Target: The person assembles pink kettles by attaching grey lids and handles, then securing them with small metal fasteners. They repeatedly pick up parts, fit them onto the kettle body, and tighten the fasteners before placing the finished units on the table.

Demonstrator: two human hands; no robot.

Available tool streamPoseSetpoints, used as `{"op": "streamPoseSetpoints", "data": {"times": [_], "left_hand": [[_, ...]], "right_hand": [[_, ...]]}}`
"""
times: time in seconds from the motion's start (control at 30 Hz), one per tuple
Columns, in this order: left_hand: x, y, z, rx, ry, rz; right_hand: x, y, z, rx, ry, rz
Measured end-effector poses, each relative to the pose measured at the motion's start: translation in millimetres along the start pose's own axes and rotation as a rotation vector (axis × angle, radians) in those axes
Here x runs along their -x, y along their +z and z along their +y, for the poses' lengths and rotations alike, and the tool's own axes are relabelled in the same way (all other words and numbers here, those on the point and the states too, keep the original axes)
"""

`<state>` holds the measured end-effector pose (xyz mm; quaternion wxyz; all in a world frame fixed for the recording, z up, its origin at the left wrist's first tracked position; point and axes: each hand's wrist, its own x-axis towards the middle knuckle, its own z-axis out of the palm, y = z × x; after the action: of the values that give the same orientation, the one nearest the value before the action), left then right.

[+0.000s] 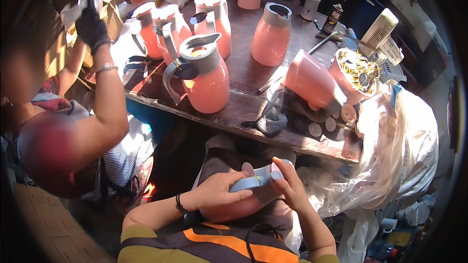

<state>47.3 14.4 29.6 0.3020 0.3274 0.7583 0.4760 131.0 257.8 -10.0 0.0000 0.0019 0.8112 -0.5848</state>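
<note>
A pink jug with a grey collar and handle lies tilted across my lap, its mouth toward the right. My left hand is closed round the grey handle, thumb below it. A small pale pink disc stands beside those fingers; whether they pinch it is hard to tell. My right hand wraps the jug's mouth end, its fingers over a pale round piece there. The inside of the mouth is hidden from me.
The dark wooden table carries several pink jugs, the nearest upright. Another jug lies over beside a pink container of yellow ties. Clear plastic sheeting hangs at right. A co-worker's black-gloved hand is at left.
</note>
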Motion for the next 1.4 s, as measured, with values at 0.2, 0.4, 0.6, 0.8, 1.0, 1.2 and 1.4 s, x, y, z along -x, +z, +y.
{"op": "streamPoseSetpoints", "data": {"times": [0.2,0.4,0.6,0.8,1.0,1.2,1.4], "left_hand": [[43,-47,37,0.125,0.053,0.5],[15,-82,25,0.389,0.257,1.05],[-42,-93,-37,0.288,0.447,1.362],[-86,-128,-57,0.244,0.511,1.431],[-77,-138,-61,0.039,0.455,1.504],[-86,-176,-98,-0.084,0.415,1.635],[-93,-200,-98,0.074,0.282,1.385]], "right_hand": [[-12,-6,8,-0.307,-0.051,0.171],[4,7,20,-0.404,0.189,0.215],[15,-6,37,-0.416,0.245,0.262],[-11,-55,34,-0.351,0.164,0.464],[-60,-75,27,-0.247,0.069,0.56],[-189,-19,-52,0.081,-0.23,0.306],[-344,29,-107,0.617,-0.68,0.355]]}}
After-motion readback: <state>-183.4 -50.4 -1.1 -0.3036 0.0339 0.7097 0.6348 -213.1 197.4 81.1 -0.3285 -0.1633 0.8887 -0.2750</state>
